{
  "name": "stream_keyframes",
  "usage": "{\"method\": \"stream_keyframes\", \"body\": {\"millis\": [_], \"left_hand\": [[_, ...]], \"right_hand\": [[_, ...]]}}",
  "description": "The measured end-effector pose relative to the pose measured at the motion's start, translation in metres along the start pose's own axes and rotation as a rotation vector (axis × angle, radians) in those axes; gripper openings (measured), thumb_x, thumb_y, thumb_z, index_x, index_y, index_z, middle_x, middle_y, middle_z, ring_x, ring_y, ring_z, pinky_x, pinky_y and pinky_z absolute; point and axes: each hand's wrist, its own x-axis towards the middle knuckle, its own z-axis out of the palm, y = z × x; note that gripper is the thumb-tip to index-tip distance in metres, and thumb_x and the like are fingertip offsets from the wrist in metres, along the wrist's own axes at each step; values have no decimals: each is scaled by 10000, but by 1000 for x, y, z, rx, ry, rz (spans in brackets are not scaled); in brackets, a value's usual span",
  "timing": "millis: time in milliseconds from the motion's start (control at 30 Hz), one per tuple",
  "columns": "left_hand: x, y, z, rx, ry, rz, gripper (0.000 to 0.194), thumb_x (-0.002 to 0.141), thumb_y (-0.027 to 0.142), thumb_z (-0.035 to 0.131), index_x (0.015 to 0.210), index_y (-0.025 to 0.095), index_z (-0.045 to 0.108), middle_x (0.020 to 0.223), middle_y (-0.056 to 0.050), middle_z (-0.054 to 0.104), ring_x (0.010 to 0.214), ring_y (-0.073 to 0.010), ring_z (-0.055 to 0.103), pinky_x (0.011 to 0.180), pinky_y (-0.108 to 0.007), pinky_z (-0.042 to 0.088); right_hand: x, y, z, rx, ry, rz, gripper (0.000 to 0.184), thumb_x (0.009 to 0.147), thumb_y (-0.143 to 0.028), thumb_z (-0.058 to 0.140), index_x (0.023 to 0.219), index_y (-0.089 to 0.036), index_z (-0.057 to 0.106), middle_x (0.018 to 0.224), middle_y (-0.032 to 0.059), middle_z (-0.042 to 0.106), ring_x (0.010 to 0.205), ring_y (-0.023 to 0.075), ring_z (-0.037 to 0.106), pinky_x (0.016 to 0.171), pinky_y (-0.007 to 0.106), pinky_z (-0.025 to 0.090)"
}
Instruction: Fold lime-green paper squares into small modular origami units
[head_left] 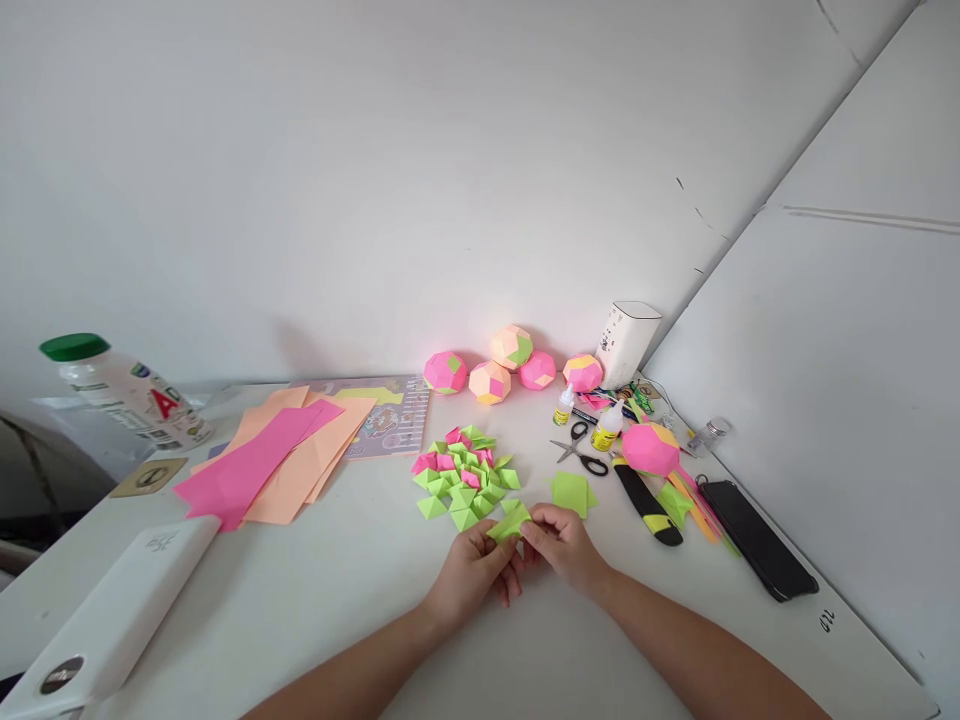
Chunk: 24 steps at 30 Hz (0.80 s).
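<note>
A small piece of green paper [509, 523] is held between both hands above the table. My left hand [471, 570] pinches its left and lower edge with thumb and fingers. Its right end is gripped by my right hand [564, 545]. Just beyond the hands lies a pile of folded green and pink paper pieces [463, 492]. Flat green paper squares [571, 494] rest beside my right hand. Scissors [579, 450] with black handles lie behind them, next to two small glue bottles [606, 428].
Several faceted paper balls [490, 382] sit along the wall. At right are a utility knife [646, 502], a black phone [754, 540] and a pink paper ball [649, 449]. Pink and orange sheets [281, 455], a white plastic bottle [127, 395] and a white device [124, 610] occupy the left.
</note>
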Motion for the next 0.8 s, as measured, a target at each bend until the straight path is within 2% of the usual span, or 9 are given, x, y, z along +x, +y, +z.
{"method": "stream_keyframes", "body": {"millis": [233,433,567,633,800], "left_hand": [[1,-4,0,0,-10,30,292,760,429,573,704,161,474,594,11,596,397,-110,561,342,-203,411],[1,-2,1,5,-22,22,309,747,444,578,704,170,441,580,16,593,384,-104,552,337,-195,400],[0,-1,1,24,-50,16,313,743,446,578,678,171,443,552,23,585,357,-99,542,325,-190,381],[0,0,1,27,-65,16,300,738,430,585,668,170,452,547,24,584,350,-98,542,317,-186,374],[1,0,-2,11,-55,-18,286,736,396,584,625,153,482,517,20,580,331,-93,527,298,-181,369]], "right_hand": [[1,1,-1,18,-67,-11,263,810,-348,567,635,-161,510,566,-28,529,499,104,518,478,217,402],[-1,1,0,67,-146,-8,130,790,-244,559,701,-156,523,579,-23,557,531,113,536,507,223,402],[-3,3,1,60,-146,31,28,749,-144,529,723,-148,538,573,-20,582,521,109,541,486,209,391],[-3,5,1,69,-147,62,49,726,-109,512,729,-144,546,575,-18,595,518,108,547,484,206,403],[0,11,-3,116,-83,127,37,700,-131,519,692,-141,553,515,-32,564,431,103,521,423,212,428]]}}
